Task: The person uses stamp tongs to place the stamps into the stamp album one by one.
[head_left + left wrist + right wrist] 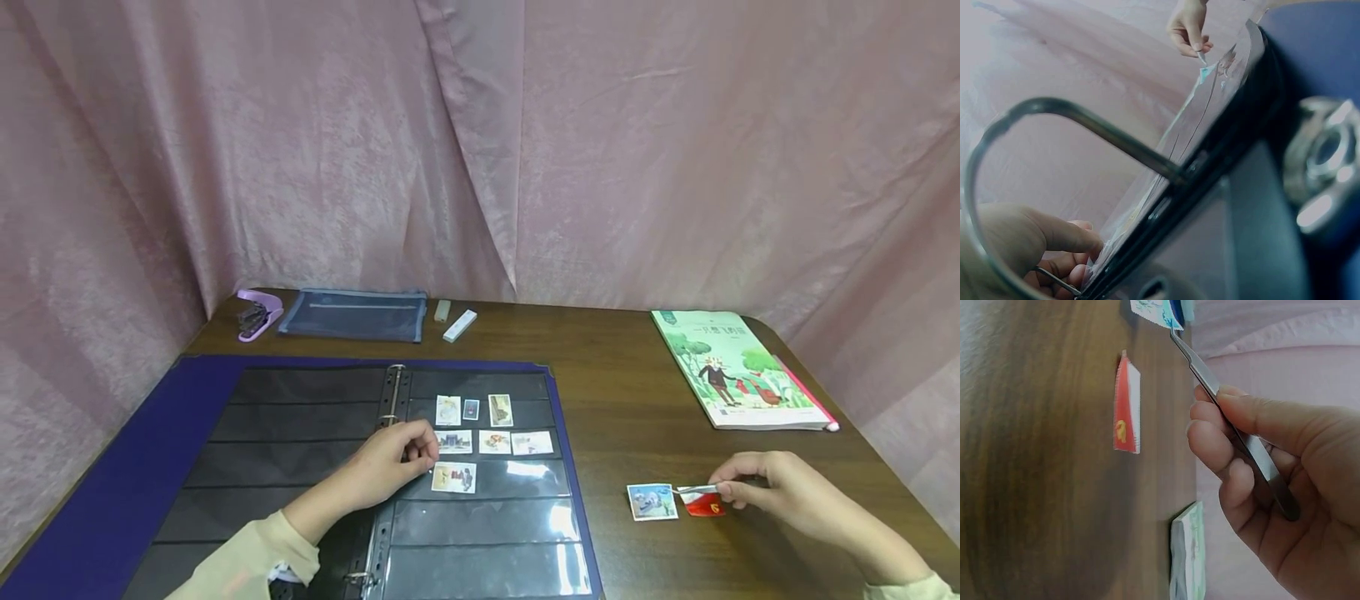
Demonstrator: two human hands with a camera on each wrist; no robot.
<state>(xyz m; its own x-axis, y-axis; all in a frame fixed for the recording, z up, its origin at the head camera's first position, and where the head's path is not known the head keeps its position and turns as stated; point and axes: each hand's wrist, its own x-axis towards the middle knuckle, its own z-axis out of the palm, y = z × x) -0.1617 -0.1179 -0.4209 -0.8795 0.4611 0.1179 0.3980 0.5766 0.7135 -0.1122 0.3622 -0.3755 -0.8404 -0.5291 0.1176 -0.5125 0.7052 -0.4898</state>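
My right hand (787, 492) holds metal tweezers (1207, 378) between thumb and fingers. Their tips meet the right edge of a blue picture stamp (652, 502), which looks tilted in the right wrist view. A red and white stamp (705, 503) lies on the table beneath the tweezers. Over the open stamp album (483, 522), my left hand (386, 467) has thumb and forefinger together at the inner edge of the right page, seeming to pinch a clear pocket strip (1113, 230). Beside these fingertips sits a stamp (454, 477); several other stamps occupy the rows above.
Metal binder rings (391, 396) rise along the album's spine. Behind the album are a purple stapler (259, 315), a blue mesh pouch (356, 317), and two small pale blocks, one an oblong white piece (460, 326). A green-covered book (738, 367) lies at the right rear.
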